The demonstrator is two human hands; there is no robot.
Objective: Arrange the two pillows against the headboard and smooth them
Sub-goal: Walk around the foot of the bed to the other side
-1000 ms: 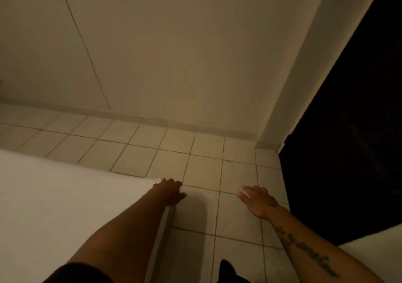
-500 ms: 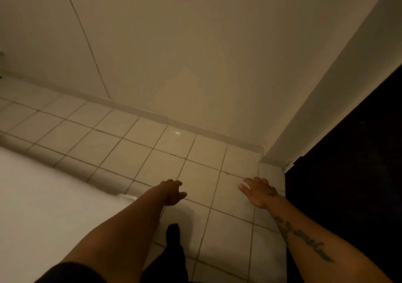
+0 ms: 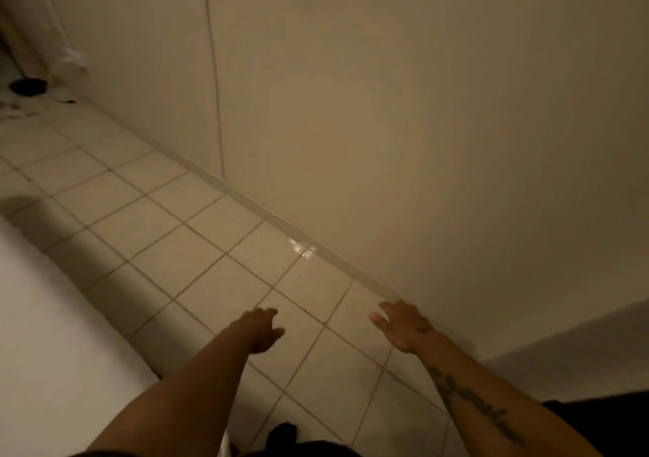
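A: Left hand and right hand both empty, out in front over the floor tiles. Left fingers loosely curled, right fingers spread flat. Neither is gripping anything.

B: Pillows?

A: Not in view, and no headboard either. Only the white bed shows, along the left side of the tiles, edge blurred. Left forearm crosses over its near corner. The pillows' place can't be told from here.

B: So what's the step?

A: My read: walking along the bed toward its head end, not handling yet. The wall runs along the far side of the tiles, so the lane between bed and wall is narrow.

B: How to do it well?

A: Stay close to the bed edge and look toward the bed, not the floor, to locate the pillows first. Then take one pillow per pass with both hands at its short ends, stand it against the headboard, second one beside it. Smooth with flat palms from the middle outward. Light is dim, so check for creases by touch.

B: Hazards?

A: A dark round thing and a thin cable sit at the far left end of the tiles, by the wall. Possible trip point.

B: Any text or brands?

A: None readable. There's a dark mark along the right forearm, too blurred to read.
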